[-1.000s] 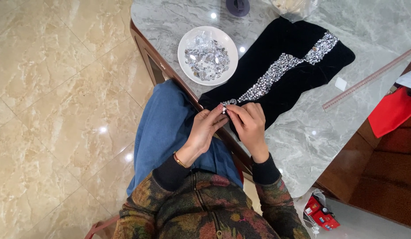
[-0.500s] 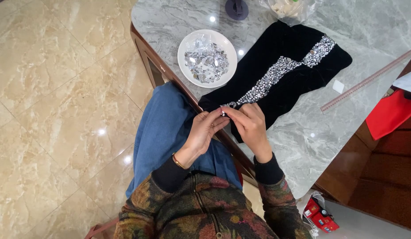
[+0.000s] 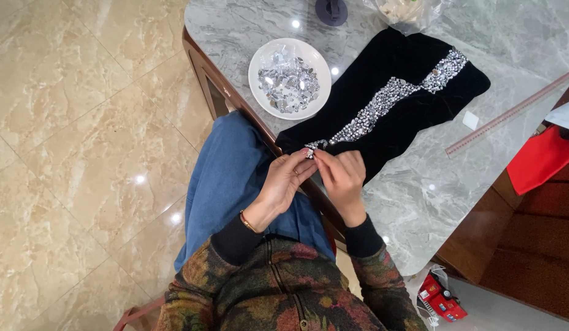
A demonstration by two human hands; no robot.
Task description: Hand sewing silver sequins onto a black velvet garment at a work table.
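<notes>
At table edge (image 3: 260,132), L hand (image 3: 284,184) & R hand (image 3: 339,175) pinched, prob. on rhinestone (image 3: 310,153), black cloth (image 3: 382,122) end.

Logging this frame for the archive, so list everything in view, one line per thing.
table: one, grey marble with a brown wooden edge, upper right
cloth: one, black velvet with a silver gem strip, on the table
bowl: one, white, on the table left of the cloth
gems: a heap, silver, in the bowl
ruler: one, pale, on the table right of the cloth
bag: one, clear plastic, top edge
stand: one, dark, top edge
red item: one, on the floor, lower right
floor: beige marble tiles, left
left hand: at the cloth's near end, fingers pinched together
right hand: beside it, grip closed on something too small to tell
</notes>
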